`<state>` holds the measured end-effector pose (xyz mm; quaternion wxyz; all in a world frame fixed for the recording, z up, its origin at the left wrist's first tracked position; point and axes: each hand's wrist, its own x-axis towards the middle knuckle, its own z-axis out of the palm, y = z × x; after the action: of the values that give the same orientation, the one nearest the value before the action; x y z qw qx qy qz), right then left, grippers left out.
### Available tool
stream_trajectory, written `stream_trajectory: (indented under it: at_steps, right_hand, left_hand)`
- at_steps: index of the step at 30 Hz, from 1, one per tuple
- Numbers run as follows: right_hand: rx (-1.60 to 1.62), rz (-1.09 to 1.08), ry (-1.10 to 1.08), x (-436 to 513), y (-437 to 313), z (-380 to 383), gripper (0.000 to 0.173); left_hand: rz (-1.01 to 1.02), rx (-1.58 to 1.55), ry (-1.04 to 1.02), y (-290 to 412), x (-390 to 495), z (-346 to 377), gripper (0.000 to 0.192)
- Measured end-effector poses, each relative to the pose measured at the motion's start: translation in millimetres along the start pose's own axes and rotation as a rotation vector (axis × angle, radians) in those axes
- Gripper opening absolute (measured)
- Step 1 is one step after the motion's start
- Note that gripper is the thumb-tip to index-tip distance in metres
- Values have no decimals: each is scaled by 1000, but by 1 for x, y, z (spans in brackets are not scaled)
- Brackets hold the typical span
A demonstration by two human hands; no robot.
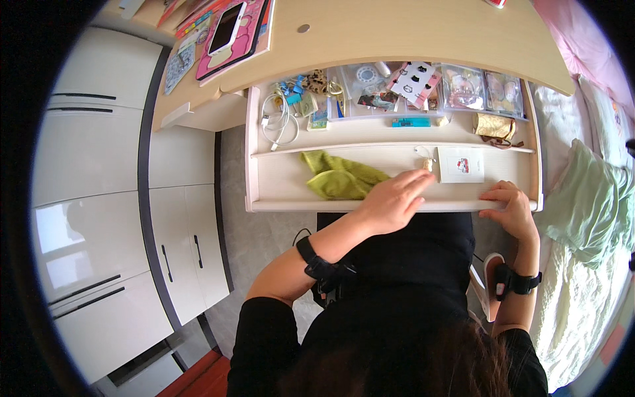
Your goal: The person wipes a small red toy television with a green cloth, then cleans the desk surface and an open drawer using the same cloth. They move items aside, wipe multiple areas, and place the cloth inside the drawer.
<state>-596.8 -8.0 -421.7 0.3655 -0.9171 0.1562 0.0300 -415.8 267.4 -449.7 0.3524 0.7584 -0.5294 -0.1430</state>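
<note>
A pulled-out drawer point(278, 206) lies in front of me. Over its front edge reaches my left hand point(397, 201), thumb apart from the fingers, with nothing visible in it. Its fingertips are just short of a small cream charm point(427, 165) on a thin cord. A crumpled green cloth point(342, 178) lies to the left, partly behind that hand. My right hand point(513, 211) is at the right end of the drawer front, thumb and fingers on either side of the rim; whether it grips is unclear. Between the hands lies a white card point(461, 165) with a small printed picture.
Behind a divider point(357, 148) lie a white cable point(285, 121), a blue case point(411, 122), a patterned pouch point(493, 125) and clear plastic boxes point(464, 87). A phone point(227, 29) lies on the desk point(397, 34). White cabinets point(94, 144) stand left; a bed point(575, 297) is right.
</note>
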Motion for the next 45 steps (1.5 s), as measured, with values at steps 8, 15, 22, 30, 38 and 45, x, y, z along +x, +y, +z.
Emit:
stream_trajectory:
  at_steps: [8,15,22,30,38,45]
  right_hand:
    - [45,83,4,-1,-2,1,40]
    - [38,72,21,0,-3,3,42]
    - [52,149,-31,2,2,3,44]
    - [138,201,-135,6,0,-4,42]
    - [193,216,-174,9,3,-7,39]
    - [232,239,-184,9,2,-8,36]
  left_hand:
    - [-303,278,90,-52,-97,-79,27]
    - [-758,670,-72,-78,-133,-109,60]
    - [-149,472,-233,-22,-35,-18,65]
    - [-283,113,450,-70,6,-92,26]
    - [-722,747,298,-151,-20,-138,52]
    - [-569,510,498,-159,-32,-148,25]
